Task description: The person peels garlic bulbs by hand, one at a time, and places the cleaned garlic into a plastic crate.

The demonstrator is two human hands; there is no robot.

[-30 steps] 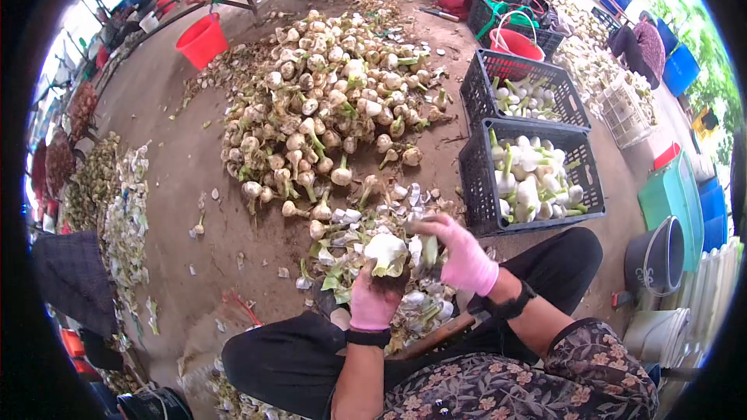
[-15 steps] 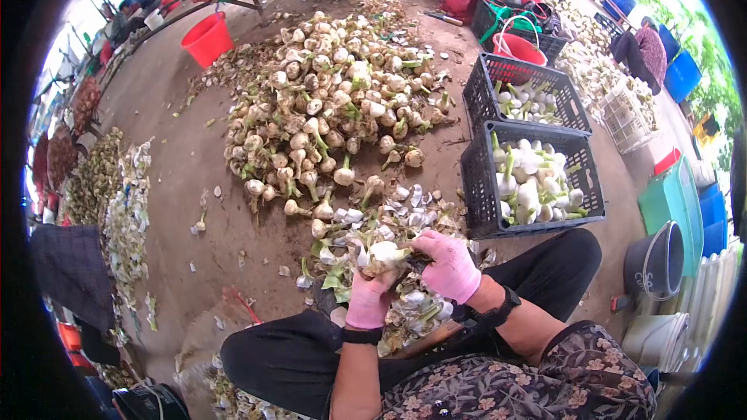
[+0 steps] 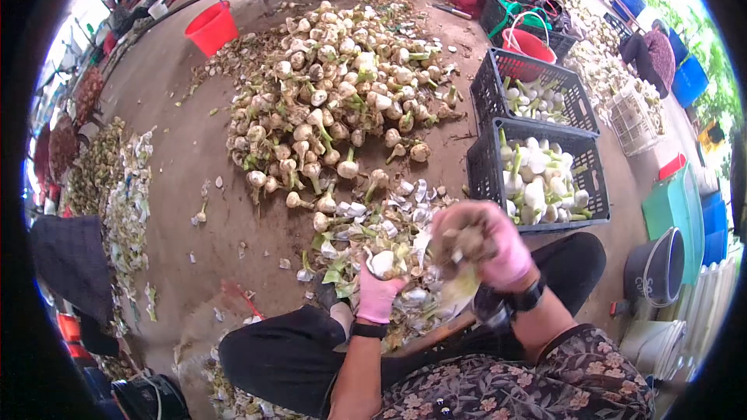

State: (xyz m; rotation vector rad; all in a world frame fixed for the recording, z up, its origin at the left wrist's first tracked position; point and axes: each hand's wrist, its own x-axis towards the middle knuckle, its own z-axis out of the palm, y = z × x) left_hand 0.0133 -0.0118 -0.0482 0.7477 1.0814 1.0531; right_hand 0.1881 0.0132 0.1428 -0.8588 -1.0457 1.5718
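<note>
My left hand (image 3: pixel 377 294), in a pink glove, is closed around a white garlic bulb (image 3: pixel 382 264) above the husks between my knees. My right hand (image 3: pixel 506 253), also pink-gloved and smeared by motion, is raised in front of the crates. In its fingers is a brownish, blurred clump (image 3: pixel 464 247) that looks like dirty garlic husk; its exact form cannot be made out. Below both hands lies a litter of white and green garlic husks (image 3: pixel 416 295). Ahead is a large heap of unpeeled garlic bulbs (image 3: pixel 334 101).
Right of the heap, two black crates (image 3: pixel 476 175) hold cleaned garlic with green stems. A red bucket (image 3: pixel 531 47) stands behind them, another red bucket (image 3: pixel 212 29) at far left. A grey bucket (image 3: pixel 642 268) is at my right. A person (image 3: pixel 660 54) sits beyond the crates.
My right hand has moved up and right, away from my left hand, carrying the brownish clump. The left hand keeps the garlic bulb and has shifted little. The view has tilted slightly.
</note>
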